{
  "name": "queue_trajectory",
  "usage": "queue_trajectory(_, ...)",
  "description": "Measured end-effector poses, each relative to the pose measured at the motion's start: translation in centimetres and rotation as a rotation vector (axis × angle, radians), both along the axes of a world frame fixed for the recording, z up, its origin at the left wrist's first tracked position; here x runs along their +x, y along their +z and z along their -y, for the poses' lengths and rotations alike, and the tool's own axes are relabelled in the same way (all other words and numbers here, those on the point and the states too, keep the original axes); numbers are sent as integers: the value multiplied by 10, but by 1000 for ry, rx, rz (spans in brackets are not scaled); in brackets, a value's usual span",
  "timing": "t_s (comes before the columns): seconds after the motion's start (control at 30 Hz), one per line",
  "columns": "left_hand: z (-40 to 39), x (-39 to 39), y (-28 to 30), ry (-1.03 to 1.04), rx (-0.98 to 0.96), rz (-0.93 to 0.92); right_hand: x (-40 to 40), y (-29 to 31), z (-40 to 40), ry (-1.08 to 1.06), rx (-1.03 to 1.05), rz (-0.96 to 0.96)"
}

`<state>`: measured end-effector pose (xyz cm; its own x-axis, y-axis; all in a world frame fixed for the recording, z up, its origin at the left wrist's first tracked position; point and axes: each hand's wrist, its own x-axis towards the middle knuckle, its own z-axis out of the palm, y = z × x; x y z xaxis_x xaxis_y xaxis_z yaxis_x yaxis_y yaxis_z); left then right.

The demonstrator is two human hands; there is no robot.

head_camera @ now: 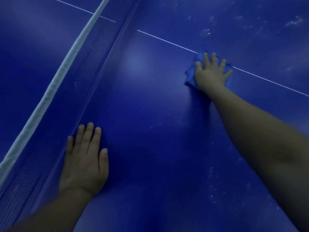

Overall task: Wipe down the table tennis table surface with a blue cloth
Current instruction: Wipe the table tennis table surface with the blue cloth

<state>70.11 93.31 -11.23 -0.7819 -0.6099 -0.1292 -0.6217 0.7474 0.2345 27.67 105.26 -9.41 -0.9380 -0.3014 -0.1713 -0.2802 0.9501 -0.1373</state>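
Meanwhile right hand [211, 72] presses blue cloth [190, 76] with spread fingers; left hand [84, 162] lies flat on table [150, 114].

Left hand [84, 158] flat on tabletop [150, 131], just beside net [55, 84] at left. Right hand [211, 72] farther off and to the right, flat on cloth [190, 76]; cloth lies across centre line [167, 41].

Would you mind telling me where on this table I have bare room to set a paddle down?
The broadest bare patch lies between the left hand near the net and the right hand pressing the blue cloth, below the white centre line. White specks dot the far right.
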Motion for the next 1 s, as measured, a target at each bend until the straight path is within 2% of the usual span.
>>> queue_trajectory(0.1, 1, 0, 0, 1, 13, -17, 95, -10, 23, 611, 21, -70)
queue_trajectory(0.17, 1, 0, 0, 6, 19, -23, 177, -9, -13, 1127, -43, -105)
queue_trajectory(0.2, 1, 0, 1, 7, 22, -25, 205, -7, -42, 1359, -37, -62)
queue_trajectory(0.27, 0, -1, 2, 9, 29, -31, 206, -4, -85, 1636, -12, 20)
queue_trajectory(0.3, 0, -1, 2, 11, 32, -33, 185, -6, -88, 1640, -18, -7)
queue_trajectory(0.33, 0, -1, 2, 12, 31, -31, 155, -12, -82, 1559, 2, -73)
queue_trajectory(0.4, 0, -1, 2, 10, 28, -32, 88, -19, -49, 1162, 23, -185)
queue_trajectory(0.5, -1, -1, 2, 10, 30, -38, 26, -1, 0, 558, 7, -67)
queue_trajectory(0.53, -1, -1, 2, 16, 30, -37, 26, 0, 11, 451, -6, -47)
queue_trajectory(0.57, -1, -1, 2, 18, 28, -35, 39, -2, 22, 446, 7, -51)
queue_trajectory(0.63, 0, -1, 1, 15, 30, -24, 96, -6, 27, 694, -18, -127)
queue_trajectory(0.7, 1, -1, 2, 11, 29, -14, 176, -10, -6, 1149, -73, -155)
queue_trajectory(0.77, 2, 0, 1, 8, 28, -3, 221, -11, -64, 1545, -72, -67)
queue_trajectory(0.8, 1, -1, 1, 7, 28, 2, 215, -9, -84, 1623, -48, -26)
queue_trajectory(0.83, 1, -1, 1, 9, 27, 5, 192, -8, -93, 1613, -41, -38)
queue_trajectory(0.87, 1, -1, 1, 13, 27, 8, 159, -13, -93, 1511, -35, -115)
queue_trajectory(0.9, 1, -1, 1, 15, 27, 13, 121, -18, -88, 1304, -33, -181)
queue_trajectory(0.93, 0, -2, 1, 15, 27, 19, 82, -18, -82, 1032, -34, -216)
queue_trajectory(1.0, 0, -2, 2, 14, 24, 26, 17, -3, -74, 490, -3, -150)
